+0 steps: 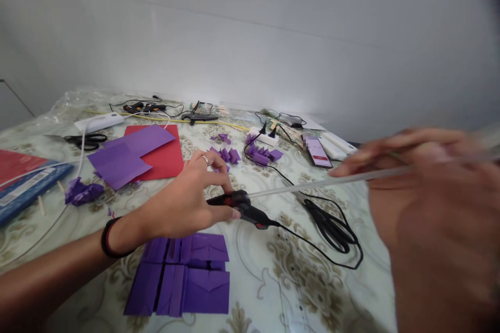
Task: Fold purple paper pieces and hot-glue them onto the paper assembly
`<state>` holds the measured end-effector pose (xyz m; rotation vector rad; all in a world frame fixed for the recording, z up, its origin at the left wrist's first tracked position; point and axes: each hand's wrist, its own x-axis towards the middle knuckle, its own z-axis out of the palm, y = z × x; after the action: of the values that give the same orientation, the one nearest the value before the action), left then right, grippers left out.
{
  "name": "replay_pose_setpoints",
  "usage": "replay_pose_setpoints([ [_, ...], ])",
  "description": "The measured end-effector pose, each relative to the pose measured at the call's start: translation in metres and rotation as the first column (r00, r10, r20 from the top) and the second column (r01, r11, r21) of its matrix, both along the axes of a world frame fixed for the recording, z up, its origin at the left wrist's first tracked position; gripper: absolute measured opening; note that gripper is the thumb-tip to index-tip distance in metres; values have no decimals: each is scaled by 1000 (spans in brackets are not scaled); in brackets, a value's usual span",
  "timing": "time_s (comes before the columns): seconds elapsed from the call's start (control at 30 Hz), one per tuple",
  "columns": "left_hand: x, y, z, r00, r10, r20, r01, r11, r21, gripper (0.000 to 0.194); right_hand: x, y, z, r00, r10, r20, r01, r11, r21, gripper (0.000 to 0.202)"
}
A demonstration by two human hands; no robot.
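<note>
My left hand (191, 197) grips a black glue gun (253, 216), thumb on the near side and fingers over the top. The gun lies low over the table, its cord trailing right. A long, clear glue stick (312, 186) runs from the gun's rear end to my right hand (441, 182), which is blurred and closed around it. Whether the stick is inside the gun or only touching it, I cannot tell. Below my left forearm lies a folded purple paper piece (207, 288), made of several panels.
Black scissor-like handles (328, 226) lie by the cord. Behind are purple paper scraps (263, 156), a white power strip (265, 136) and a phone (317, 150). At left are purple sheets (121, 163) on red paper (172, 158), scissors (88, 140) and a crumpled purple paper (83, 191).
</note>
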<state>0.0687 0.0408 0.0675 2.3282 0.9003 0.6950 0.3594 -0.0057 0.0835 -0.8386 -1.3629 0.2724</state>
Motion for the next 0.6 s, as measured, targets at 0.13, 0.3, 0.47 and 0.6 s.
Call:
replay_pose_setpoints([
  [0.13,5,-5,3,1000,5,-7,-5,1000,-14,19,-14,4,-15,978,203,-51,-209,945,-253,24],
  [0.3,9,-9,7,1000,13,-21,-13,1000,-20,22,-6,6,-21,932,339,126,-256,864,-435,14],
  [0.47,12,-14,10,1000,-21,-9,21,999,-27,22,-21,5,-8,928,295,229,-201,911,-361,11],
  [0.6,13,-16,12,999,-34,-1,34,999,-17,21,-27,6,-7,919,307,249,-225,925,-307,18],
])
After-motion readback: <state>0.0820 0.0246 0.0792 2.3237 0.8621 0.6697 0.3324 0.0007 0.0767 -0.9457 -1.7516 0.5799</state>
